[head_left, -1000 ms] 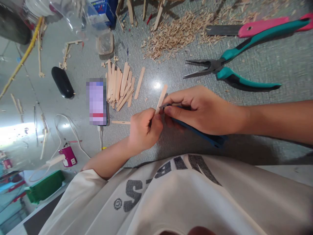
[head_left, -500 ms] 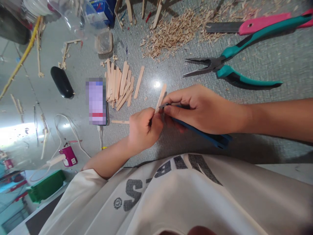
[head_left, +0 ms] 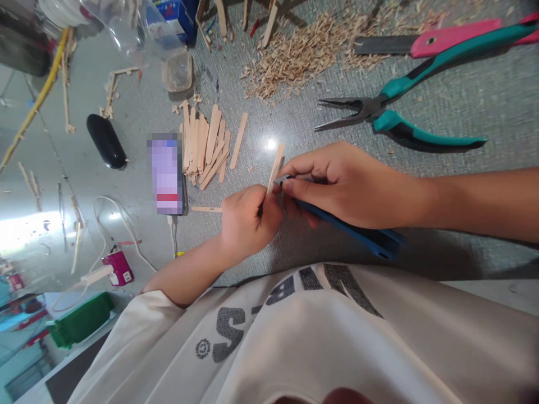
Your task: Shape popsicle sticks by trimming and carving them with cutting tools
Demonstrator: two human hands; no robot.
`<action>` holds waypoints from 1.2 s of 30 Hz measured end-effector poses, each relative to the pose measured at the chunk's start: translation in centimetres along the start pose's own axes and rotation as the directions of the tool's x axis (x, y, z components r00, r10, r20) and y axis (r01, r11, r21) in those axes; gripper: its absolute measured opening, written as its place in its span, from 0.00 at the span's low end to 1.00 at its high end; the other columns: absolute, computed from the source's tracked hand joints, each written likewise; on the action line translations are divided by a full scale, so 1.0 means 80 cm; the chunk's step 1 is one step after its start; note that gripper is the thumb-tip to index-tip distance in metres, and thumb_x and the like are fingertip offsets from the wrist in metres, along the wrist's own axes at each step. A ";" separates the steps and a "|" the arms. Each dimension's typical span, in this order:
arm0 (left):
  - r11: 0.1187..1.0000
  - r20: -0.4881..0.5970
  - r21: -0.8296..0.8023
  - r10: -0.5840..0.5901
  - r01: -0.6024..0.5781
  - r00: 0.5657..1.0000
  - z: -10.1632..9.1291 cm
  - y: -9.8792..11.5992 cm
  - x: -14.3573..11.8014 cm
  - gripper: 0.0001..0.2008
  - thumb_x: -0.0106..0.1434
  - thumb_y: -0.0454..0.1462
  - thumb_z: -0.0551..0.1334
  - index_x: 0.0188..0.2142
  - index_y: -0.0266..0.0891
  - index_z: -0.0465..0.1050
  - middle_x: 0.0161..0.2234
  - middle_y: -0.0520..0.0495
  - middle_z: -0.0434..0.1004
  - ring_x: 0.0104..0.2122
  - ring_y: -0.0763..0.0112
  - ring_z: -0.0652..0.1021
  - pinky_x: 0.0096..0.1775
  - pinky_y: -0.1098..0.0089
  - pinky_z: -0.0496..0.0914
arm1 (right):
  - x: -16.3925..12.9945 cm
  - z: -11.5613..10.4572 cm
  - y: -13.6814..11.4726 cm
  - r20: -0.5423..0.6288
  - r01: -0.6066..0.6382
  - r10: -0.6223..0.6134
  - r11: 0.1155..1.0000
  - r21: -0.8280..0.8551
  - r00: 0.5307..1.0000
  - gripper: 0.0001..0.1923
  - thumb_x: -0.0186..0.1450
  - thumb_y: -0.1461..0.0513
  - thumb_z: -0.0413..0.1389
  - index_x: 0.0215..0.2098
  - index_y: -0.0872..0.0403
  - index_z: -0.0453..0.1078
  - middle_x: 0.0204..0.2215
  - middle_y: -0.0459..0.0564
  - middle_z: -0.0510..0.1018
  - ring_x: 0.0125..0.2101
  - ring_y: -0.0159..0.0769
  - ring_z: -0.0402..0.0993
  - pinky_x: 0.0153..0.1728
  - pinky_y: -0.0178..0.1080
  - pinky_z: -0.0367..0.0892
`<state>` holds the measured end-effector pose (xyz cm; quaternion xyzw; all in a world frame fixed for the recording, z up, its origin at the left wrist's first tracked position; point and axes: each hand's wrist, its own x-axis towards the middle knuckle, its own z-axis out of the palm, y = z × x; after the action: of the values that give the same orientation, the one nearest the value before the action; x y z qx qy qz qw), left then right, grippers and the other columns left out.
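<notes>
My left hand [head_left: 251, 217] is closed around the lower end of a wooden craft stick [head_left: 275, 164], which points up and slightly right. My right hand [head_left: 337, 182] grips a utility knife [head_left: 374, 241] with a blue handle, whose rear end sticks out below the palm. Its short grey metal tip [head_left: 283, 180] meets the right edge of the stick, close to my left thumb. The fingers hide most of the handle. Just left of my left hand lies another stick [head_left: 206, 209] with a dark mark on it.
A pile of craft sticks [head_left: 204, 143] lies beside a phone [head_left: 166, 174] on a cable. Beyond my right hand are teal-handled pliers [head_left: 374, 109], a pink-handled blade [head_left: 455, 39] and a heap of wood shavings [head_left: 295, 62]. A black case [head_left: 106, 141] sits at left.
The knife's rear end has swung slightly down and right as my right hand tilts a little. My left hand and the stick have hardly moved.
</notes>
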<state>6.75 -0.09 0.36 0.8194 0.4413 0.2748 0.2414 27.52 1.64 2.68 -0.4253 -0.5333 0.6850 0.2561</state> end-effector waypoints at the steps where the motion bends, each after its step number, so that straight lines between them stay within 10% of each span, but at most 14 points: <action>1: 1.000 0.000 0.012 0.011 -0.011 1.000 0.000 0.000 0.000 0.19 0.72 0.32 0.58 0.25 0.42 0.56 0.19 0.56 0.64 0.19 0.79 0.63 0.25 0.71 0.55 | 0.000 0.000 -0.001 -0.003 -0.019 0.019 1.000 -0.004 1.000 0.14 0.72 0.69 0.56 0.29 0.56 0.74 0.19 0.42 0.76 0.17 0.25 0.69 0.19 0.31 0.60; 16: 0.997 0.072 0.068 0.039 -0.044 0.997 -0.002 -0.002 0.000 0.17 0.74 0.33 0.56 0.28 0.43 0.55 0.20 0.57 0.60 0.20 0.77 0.61 0.27 0.69 0.52 | -0.005 -0.006 -0.008 0.063 -0.286 0.281 0.954 0.090 0.958 0.22 0.76 0.59 0.60 0.23 0.56 0.74 0.17 0.49 0.77 0.17 0.29 0.70 0.18 0.32 0.63; 36: 1.000 0.153 0.003 0.003 -0.003 0.988 -0.007 0.000 0.004 0.19 0.77 0.37 0.54 0.27 0.43 0.57 0.20 0.56 0.64 0.19 0.76 0.62 0.26 0.68 0.54 | -0.005 -0.013 -0.014 0.119 -0.303 0.296 0.952 0.045 0.948 0.23 0.76 0.55 0.61 0.24 0.57 0.75 0.16 0.48 0.74 0.16 0.27 0.68 0.19 0.30 0.62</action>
<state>6.53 0.25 0.83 0.8392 0.4207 0.2106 0.2728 28.47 2.20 3.80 -0.4542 -0.4540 0.7550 0.1323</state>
